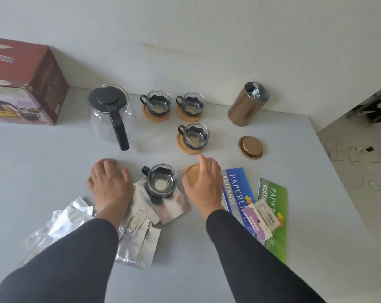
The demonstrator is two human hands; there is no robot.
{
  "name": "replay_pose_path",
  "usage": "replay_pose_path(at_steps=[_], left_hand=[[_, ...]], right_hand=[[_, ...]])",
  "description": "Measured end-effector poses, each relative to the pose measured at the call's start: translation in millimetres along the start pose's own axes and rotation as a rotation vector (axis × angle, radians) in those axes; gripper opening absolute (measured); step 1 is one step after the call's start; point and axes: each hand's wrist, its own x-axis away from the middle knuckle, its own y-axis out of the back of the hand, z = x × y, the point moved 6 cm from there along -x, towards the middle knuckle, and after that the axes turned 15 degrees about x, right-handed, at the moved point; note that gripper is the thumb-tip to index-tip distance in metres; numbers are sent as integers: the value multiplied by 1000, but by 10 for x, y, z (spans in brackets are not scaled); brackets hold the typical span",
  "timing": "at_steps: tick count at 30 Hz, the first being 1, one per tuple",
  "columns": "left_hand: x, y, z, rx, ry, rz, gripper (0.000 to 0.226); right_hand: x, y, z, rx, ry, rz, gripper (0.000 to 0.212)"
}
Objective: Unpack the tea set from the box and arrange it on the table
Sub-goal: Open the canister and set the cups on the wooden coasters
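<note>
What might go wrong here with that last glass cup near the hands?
The fourth cup sits on loose foil packets, not on its coaster, so it may slide or tip if the left hand shifts the packets. The right hand reaching over the coaster could knock the cup. The glass teapot has its handle pointing toward the person, where a sleeve might catch it.

The box (21, 84) sits at the upper left of the frame, the teapot (111, 114) to its right. Right of the teapot, three cups (155, 102) stand on coasters. A fourth cup (162, 180) rests on foil packets (139, 232) at centre, a bare coaster (190, 171) just right of it.
</note>
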Motion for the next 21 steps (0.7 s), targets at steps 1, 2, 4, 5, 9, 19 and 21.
replay_pose_path(at_steps=[1, 2, 4, 5, 9, 19, 21], left_hand=[[-1, 0, -1, 1, 0, 0, 33], [0, -1, -3, 3, 1, 0, 33], [2, -7, -9, 4, 4, 3, 33], [0, -7, -11, 6, 3, 1, 33], [-32, 8, 35, 0, -6, -2, 32], [-45, 21, 40, 2, 15, 2, 32], [-41, 15, 39, 2, 24, 1, 31]], right_hand=[[14, -75, -87, 58, -26, 69, 65], [30, -145, -159, 82, -38, 136, 70], [34, -239, -259, 75, -49, 234, 78], [17, -264, -278, 73, -37, 260, 81], [-48, -328, -205, 39, 48, 319, 84], [-380, 357, 153, -103, 244, -195, 73], [-536, 416, 356, -123, 330, -212, 72]])
